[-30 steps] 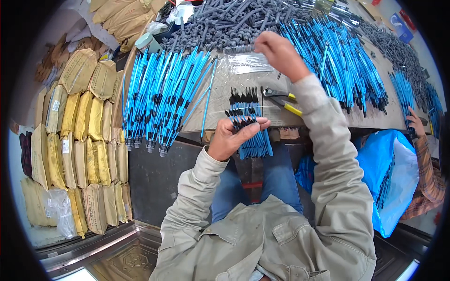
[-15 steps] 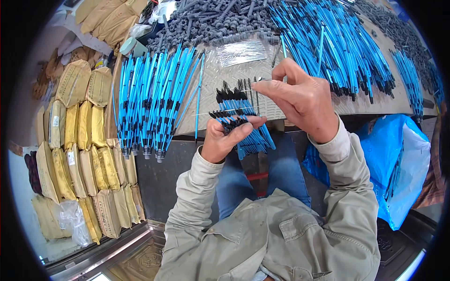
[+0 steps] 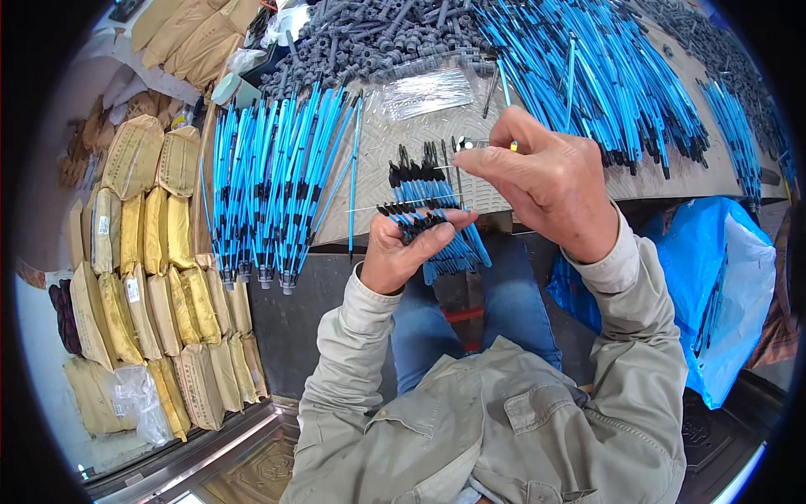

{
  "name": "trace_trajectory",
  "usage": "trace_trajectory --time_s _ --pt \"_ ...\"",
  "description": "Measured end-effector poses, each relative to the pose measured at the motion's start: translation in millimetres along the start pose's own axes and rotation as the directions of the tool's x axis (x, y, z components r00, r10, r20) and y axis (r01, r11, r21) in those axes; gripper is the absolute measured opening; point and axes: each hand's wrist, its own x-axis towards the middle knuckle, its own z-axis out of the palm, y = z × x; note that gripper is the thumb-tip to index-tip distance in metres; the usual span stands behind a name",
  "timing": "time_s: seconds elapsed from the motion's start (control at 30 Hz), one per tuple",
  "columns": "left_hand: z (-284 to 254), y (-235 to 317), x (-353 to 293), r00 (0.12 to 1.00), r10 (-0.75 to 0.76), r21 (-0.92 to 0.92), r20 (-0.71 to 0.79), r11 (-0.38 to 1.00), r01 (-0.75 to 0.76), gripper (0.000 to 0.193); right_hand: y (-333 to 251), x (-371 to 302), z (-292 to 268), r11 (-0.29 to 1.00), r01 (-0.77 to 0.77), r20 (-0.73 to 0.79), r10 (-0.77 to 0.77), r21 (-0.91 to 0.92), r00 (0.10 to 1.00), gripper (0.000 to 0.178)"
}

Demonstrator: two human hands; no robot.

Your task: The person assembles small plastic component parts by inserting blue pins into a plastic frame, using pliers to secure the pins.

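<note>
My left hand (image 3: pixel 399 256) is closed round a fanned row of blue ribs (image 3: pixel 452 262) with black jointed ends, which look like umbrella ribs. The black ends stand up in two rows above the fingers, and the blue lengths hang below the palm. A thin wire (image 3: pixel 365 207) runs across the lower row and sticks out to the left. My right hand (image 3: pixel 550 181) pinches a second thin wire (image 3: pixel 445 166) at the upper row, thumb against forefinger. Shiny metal shows at its fingertips, too small to name.
On the table (image 3: pixel 495 191), a stack of blue ribs (image 3: pixel 277 168) lies left and a larger heap (image 3: pixel 596 92) right. Loose wires (image 3: pixel 428 92) lie beyond my hands, with grey plastic parts (image 3: pixel 378 42) behind. Paper-wrapped packets (image 3: pixel 155 231) stand left; a blue bag (image 3: pixel 697 277) hangs right.
Both hands keep their grips on the ribs and wire. My right hand has shifted very slightly to the right; a small yellow spot now shows beside its fingers. The view has tilted a little.
</note>
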Motion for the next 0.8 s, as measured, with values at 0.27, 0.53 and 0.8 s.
trace_trajectory --time_s 0.27,0.53,0.8 --pt "1 -1 -1 1.000 -0.001 0.096 0.008 0.995 0.001 0.036 -1 0 -7 0.999 -0.020 0.022 0.020 -0.030 1.000 0.017" --pt "0 4 0 1.000 -0.023 0.052 0.018 0.998 0.022 0.022 1 3 -6 0.997 0.034 0.077 -0.029 -0.067 0.997 0.015" --pt "-1 5 1 0.999 -0.033 0.090 0.033 0.995 0.030 0.022 -1 7 -13 0.998 0.045 0.097 -0.040 -0.054 0.995 0.013"
